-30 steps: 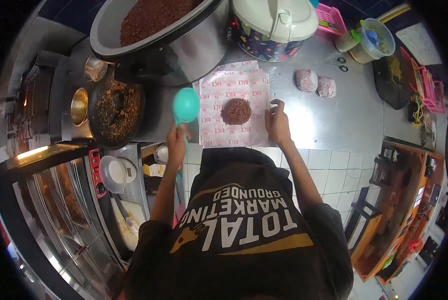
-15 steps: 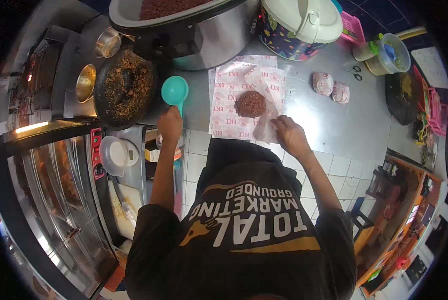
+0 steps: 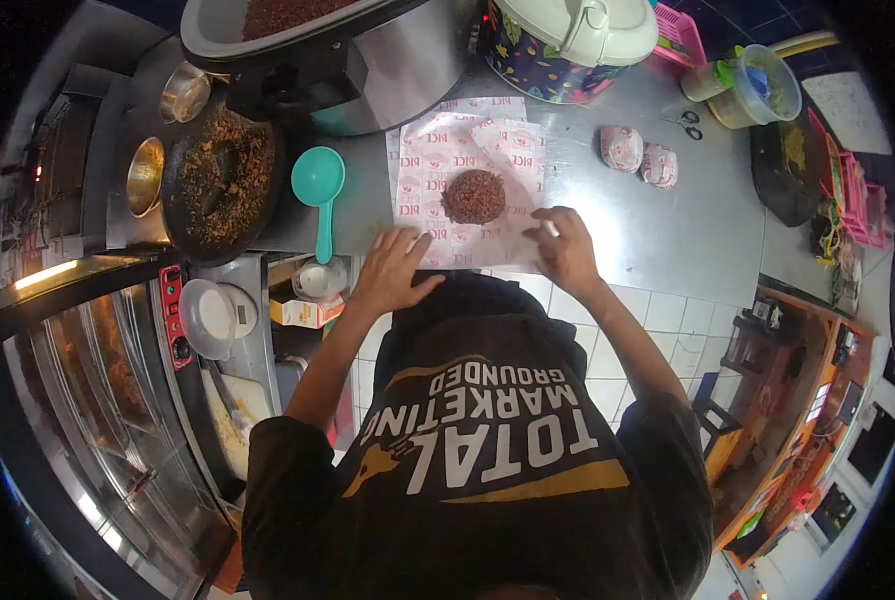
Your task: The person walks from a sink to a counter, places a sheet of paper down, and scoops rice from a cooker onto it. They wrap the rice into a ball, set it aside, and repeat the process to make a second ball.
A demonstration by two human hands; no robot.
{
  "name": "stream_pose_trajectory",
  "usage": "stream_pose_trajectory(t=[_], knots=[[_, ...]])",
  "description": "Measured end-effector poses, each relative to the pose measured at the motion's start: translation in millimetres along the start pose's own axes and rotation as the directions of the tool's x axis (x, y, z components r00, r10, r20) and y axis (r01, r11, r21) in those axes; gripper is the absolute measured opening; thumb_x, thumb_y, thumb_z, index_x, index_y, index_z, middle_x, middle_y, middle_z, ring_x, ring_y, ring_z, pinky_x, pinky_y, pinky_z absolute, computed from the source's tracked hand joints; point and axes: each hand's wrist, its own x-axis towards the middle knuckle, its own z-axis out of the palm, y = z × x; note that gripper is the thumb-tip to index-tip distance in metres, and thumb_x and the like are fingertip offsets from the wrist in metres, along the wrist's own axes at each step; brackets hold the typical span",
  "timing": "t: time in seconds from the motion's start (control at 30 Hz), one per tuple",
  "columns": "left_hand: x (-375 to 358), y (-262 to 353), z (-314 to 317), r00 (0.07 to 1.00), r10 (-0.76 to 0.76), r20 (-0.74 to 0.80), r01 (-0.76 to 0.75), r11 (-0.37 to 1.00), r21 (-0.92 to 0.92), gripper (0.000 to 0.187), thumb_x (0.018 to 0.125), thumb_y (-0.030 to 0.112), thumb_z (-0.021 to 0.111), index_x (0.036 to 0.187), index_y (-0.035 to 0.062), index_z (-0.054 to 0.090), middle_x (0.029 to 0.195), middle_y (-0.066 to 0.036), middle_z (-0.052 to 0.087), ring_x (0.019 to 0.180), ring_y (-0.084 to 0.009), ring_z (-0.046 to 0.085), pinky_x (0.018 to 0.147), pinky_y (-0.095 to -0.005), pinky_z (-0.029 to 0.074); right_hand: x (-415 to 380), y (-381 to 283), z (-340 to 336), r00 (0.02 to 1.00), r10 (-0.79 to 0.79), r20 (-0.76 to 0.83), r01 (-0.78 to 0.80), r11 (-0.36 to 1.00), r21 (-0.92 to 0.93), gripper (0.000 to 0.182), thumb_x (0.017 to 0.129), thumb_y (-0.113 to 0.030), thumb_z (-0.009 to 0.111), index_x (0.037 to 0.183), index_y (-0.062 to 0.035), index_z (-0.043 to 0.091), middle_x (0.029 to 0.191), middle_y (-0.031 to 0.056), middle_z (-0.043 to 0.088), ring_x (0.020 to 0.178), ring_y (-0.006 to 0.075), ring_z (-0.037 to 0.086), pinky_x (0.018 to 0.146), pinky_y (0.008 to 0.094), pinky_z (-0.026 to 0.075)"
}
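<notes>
A round mound of reddish-brown rice (image 3: pixel 474 196) lies on printed wrapping paper (image 3: pixel 423 190), stacked in sheets on the steel counter. My left hand (image 3: pixel 393 272) is open, fingers stretched over the paper's lower left edge. At the lower right side, my right hand (image 3: pixel 568 250) has its fingers curled in on the paper's edge; the fingertips are partly hidden. The turquoise scoop (image 3: pixel 319 178) lies on the counter left of the paper, its handle towards me. Two wrapped bundles (image 3: pixel 622 148) in the same print sit to the right.
A large cooker holding rice (image 3: pixel 398 75) and a patterned container with a white lid (image 3: pixel 558 60) stand at the back. On the left is a dark stone mortar (image 3: pixel 183 190) of crumbly brown food. Scissors (image 3: pixel 688 122) and a clear tub (image 3: pixel 758 100) are at right.
My left hand has let go of the scoop and moved right to the paper, opening out. My right hand stays at the paper's right edge. The view has shifted slightly.
</notes>
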Motion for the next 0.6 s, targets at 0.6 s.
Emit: stream_pose_trajectory(t=[0.6], knots=[[21,-58,-16,0.966,0.053,0.253,0.007,0.974,-0.228,0.027,0.074,-0.004,0.066,0.1,0.0008,0.072,0.11,-0.014,0.07,0.108,-0.0316,0.064,0.101,-0.0438,0.047,-18,24,0,0.993,-0.095,0.065,0.1,0.991,-0.091,0.024,0.07,-0.012,0.076,0.093,-0.0083,0.07,0.103,0.0033,0.069,0.101,0.0258,0.061,0.089,0.0387,0.049]])
